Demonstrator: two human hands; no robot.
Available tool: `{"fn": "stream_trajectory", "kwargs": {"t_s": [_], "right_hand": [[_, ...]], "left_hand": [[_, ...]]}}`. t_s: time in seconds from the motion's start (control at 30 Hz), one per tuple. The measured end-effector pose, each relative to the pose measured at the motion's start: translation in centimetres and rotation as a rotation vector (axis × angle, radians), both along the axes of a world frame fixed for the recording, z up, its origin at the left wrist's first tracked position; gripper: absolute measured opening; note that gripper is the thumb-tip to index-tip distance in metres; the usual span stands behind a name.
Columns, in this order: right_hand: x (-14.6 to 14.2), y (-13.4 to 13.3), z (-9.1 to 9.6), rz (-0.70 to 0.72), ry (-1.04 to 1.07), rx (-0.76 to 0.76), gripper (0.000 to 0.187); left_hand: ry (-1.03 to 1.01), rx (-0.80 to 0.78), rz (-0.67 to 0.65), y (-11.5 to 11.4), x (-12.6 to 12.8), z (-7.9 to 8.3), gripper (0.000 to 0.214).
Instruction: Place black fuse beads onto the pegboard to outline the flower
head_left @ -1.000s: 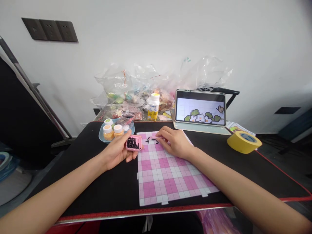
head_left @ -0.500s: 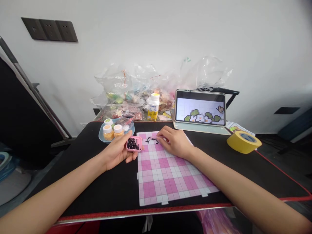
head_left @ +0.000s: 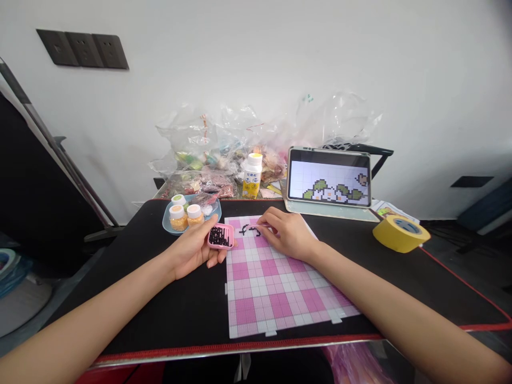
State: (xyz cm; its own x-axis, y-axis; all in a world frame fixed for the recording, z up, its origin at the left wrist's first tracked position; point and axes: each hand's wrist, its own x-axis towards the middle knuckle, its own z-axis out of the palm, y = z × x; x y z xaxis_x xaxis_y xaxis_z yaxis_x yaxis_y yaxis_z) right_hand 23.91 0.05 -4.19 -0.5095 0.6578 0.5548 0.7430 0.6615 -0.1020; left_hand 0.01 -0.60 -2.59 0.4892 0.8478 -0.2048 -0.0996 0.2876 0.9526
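Observation:
My left hand (head_left: 197,246) is closed around a small pink tray (head_left: 229,230), its thumb along the near rim. Inside the tray lie many tiny black beads (head_left: 218,237). My right hand (head_left: 287,232) rests at the top of a pink-and-white checked pegboard (head_left: 256,288), pinching a thin pair of pink tweezers (head_left: 256,225). The tweezer tips point left, over a curved line of black beads (head_left: 242,231) on the board. Whether a bead sits between the tips is too small to tell.
A blue plate (head_left: 167,224) with several capped bead jars stands at the left. Behind are a white-and-yellow bottle (head_left: 252,176), plastic bags (head_left: 188,138) and a propped tablet (head_left: 329,178) showing a pixel pattern. A roll of yellow tape (head_left: 394,240) lies right, on the black mat (head_left: 168,314).
Both hands stay almost where they were. The whole view has shifted very slightly; nothing has visibly been taken hold of or let go.

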Motion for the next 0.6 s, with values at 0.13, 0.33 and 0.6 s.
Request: {"fn": "stream_trajectory", "kwargs": {"t_s": [0.13,0.33,0.6], "right_hand": [[-0.01,-0.02,-0.02,0.004,-0.006,-0.002,0.022],[-0.04,-0.04,0.01,0.004,-0.009,-0.004,0.022],[-0.03,-0.03,0.01,0.002,0.0,-0.005,0.022]], "left_hand": [[0.002,-0.001,-0.007,-0.01,-0.04,-0.06,0.047],[0.002,0.002,-0.012,0.08,0.0,-0.02,0.048],[0.015,0.003,-0.018,0.09,-0.04,-0.11,0.05]]}}
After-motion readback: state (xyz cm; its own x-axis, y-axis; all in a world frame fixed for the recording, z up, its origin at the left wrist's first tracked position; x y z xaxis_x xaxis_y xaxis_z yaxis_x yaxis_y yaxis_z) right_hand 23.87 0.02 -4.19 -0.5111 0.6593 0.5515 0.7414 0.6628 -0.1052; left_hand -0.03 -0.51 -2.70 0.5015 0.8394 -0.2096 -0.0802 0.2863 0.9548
